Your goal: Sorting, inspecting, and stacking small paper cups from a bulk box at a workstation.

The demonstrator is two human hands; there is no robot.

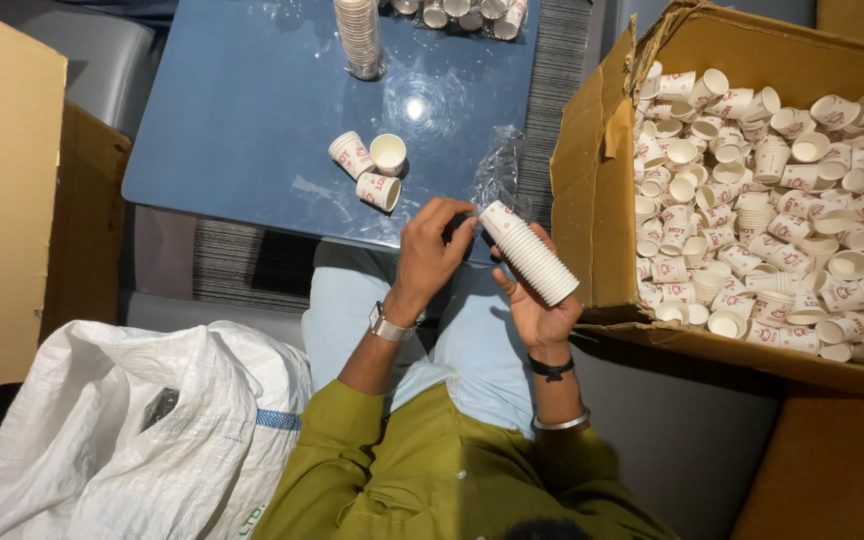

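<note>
At the bottom of the frame, green sleeves and a pale blue lap are seen, and a white woven sack (102,440) lies at the lower left. Just above the lap, a stack of nested paper cups (530,253) is held slantwise in the right hand (542,305), whose fingers are wrapped round its lower end; the grip looks firm but covers only part of the length. The left hand (427,255) is brought to the stack's upper end, its fingertips pinched near the rim of the top cup. A slip could be judged likely there: if the top cup is pushed in crooked, the rims could be crushed or the stack could buckle and spill onto the lap.

Beyond the hands, three loose cups (370,166) lie on the blue counter (242,110), two tipped on their sides near the edge, where they could roll off if knocked. A clear plastic wrapper (499,165) is draped at the counter's right edge. To the right, a cardboard box (592,190) heaped with cups stands with a torn flap. At the top, a tall wrapped stack (359,38) could be toppled.
</note>
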